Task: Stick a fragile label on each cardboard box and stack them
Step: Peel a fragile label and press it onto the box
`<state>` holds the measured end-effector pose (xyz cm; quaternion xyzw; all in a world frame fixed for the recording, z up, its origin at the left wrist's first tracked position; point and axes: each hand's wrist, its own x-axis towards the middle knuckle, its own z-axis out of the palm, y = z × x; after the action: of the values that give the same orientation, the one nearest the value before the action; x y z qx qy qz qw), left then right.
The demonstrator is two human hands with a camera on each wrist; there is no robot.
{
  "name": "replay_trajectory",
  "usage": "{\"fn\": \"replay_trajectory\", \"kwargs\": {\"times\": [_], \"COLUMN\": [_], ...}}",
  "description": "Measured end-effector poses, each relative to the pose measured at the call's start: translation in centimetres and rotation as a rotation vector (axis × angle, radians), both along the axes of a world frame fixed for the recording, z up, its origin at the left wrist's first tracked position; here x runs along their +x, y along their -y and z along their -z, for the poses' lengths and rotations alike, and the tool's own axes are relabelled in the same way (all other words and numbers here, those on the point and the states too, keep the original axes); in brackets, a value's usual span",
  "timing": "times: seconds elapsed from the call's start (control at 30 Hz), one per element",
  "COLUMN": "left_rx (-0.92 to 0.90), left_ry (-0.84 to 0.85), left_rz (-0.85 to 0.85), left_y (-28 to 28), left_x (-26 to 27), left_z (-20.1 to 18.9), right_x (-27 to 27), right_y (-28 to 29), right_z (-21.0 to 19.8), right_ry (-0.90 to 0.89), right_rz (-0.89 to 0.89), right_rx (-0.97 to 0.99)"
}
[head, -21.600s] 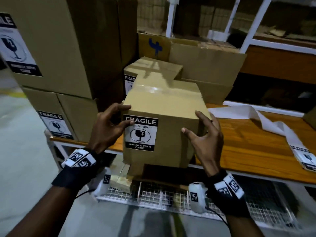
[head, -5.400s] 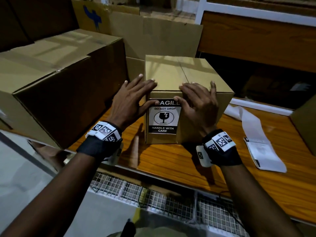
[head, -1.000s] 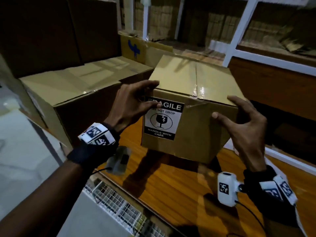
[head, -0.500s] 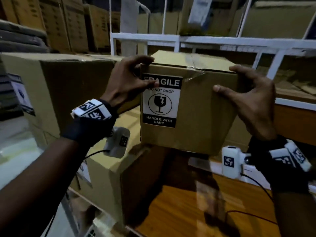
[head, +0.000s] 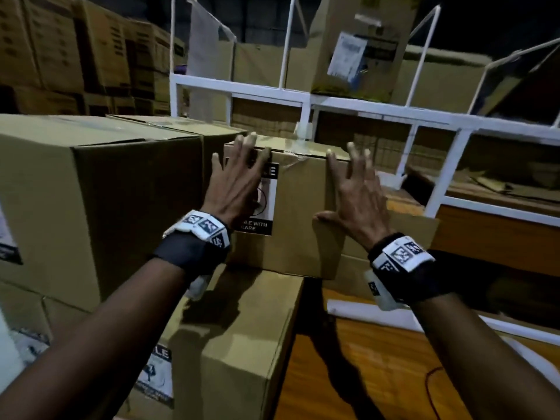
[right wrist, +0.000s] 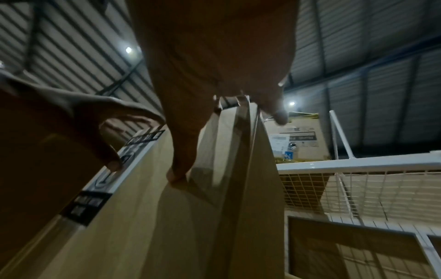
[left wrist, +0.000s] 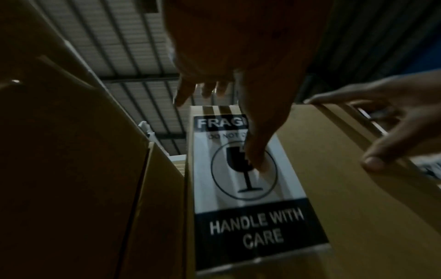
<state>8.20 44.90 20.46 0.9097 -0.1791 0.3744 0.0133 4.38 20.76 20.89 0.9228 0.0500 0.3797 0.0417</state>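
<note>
Our left hand lies flat with fingers spread over the fragile label and our right hand presses open-fingered on the small box's right front edge, the box resting on a larger box below our wrists.
</note>
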Motion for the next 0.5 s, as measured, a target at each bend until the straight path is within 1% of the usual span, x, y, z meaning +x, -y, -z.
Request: {"fn": "replay_trajectory", "kwargs": {"times": [0.07,0.17,0.27,0.4,0.5], "left_rx": [0.077,0.086,0.107,0.062,0.004], "left_ry": [-0.025,-0.028,-0.056,-0.099,-0.112], "left_rz": [-0.001,0.006,-0.029,-0.057,-0.023], "left_y": [-0.1,-0.2,-0.2,-0.9,-1.5], "left_x": [1.4,3.0,4.6,6.7,7.5], "left_z": [0.9,1.2,0.8,0.9,0.9], "right_x": [0.9,2.4,3.7,5.5,6.0], "right_y": [-0.1,-0.6,-1.5,-3.0,-3.9], "right_z": [0.2,-0.4,-0.8,-0.6,-0.4], "right_ry": [-0.001,-0.046,-0.061,-0.047,-0.054], "right_rz": [0.052,0.089,0.104,0.089,0.054], "right_rx": [-0.09,-0.133,-0.156,-0.203,-0.164]}}
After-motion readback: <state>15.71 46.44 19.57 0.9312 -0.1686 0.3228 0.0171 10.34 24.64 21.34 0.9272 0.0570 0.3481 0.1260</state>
